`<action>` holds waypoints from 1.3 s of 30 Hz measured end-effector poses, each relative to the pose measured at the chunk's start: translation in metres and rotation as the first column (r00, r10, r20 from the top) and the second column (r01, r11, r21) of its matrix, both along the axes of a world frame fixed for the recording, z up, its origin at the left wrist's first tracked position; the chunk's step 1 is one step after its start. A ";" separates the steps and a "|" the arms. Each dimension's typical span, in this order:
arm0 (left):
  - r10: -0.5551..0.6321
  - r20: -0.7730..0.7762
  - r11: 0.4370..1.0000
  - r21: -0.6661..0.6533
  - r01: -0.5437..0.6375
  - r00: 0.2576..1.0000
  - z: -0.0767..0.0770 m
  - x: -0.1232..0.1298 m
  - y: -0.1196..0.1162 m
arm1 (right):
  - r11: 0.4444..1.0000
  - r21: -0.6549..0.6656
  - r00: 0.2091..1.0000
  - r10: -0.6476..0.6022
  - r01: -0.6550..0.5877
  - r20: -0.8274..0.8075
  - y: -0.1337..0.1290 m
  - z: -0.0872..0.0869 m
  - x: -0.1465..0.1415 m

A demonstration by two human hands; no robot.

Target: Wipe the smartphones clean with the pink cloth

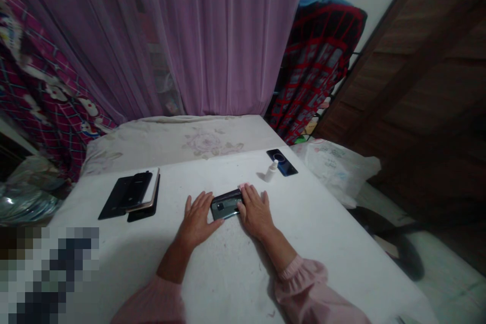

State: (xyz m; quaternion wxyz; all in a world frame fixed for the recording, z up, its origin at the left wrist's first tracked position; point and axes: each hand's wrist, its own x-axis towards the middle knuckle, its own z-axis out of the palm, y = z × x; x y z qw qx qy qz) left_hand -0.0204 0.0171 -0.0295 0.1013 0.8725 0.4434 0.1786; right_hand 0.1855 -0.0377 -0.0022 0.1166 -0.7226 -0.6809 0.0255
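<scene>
A dark, glossy smartphone [227,208] lies back up on the white table, its square camera block facing me. My left hand [197,218] grips its left end, thumb at the near edge and fingers at the far corner. Over the right end sits my right hand [256,211], its thumb on the phone's back. A piece of pink cloth [244,186] pokes out at the right fingertips, mostly hidden under them. Beyond this hand stands a small white bottle [271,171], in front of a dark blue phone [283,162] lying flat.
To the left, several phones and dark flat devices [138,195] lie in an overlapping pile on the table [212,273]. A floral cloth [205,139] covers its far part, below purple curtains [235,35]. A white plastic bag [336,167] hangs beside the right edge.
</scene>
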 end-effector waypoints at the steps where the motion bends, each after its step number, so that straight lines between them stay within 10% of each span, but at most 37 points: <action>1: 0.002 -0.008 1.000 -0.005 -0.002 1.000 0.001 0.000 0.000 | 0.999 0.004 0.999 0.047 -0.047 -0.015 0.002 0.002 -0.008; 7: 0.026 -0.031 1.000 0.001 -0.026 0.999 0.007 0.003 -0.002 | 0.953 -0.002 0.946 0.302 -0.304 -0.118 0.011 0.017 -0.040; 20: 0.026 -0.017 1.000 -0.014 -0.026 1.000 0.008 0.002 -0.002 | 1.000 -0.011 1.000 0.002 -0.002 -0.013 0.006 -0.001 0.018; 30: 0.015 0.005 1.000 -0.011 -0.015 1.000 0.005 0.002 -0.002 | 0.996 0.037 0.995 0.078 -0.081 0.068 -0.059 -0.019 0.015; 39: 0.018 -0.016 1.000 -0.001 -0.018 1.000 0.007 0.002 -0.002 | 0.937 0.079 0.940 0.341 -0.340 0.002 -0.054 -0.005 -0.035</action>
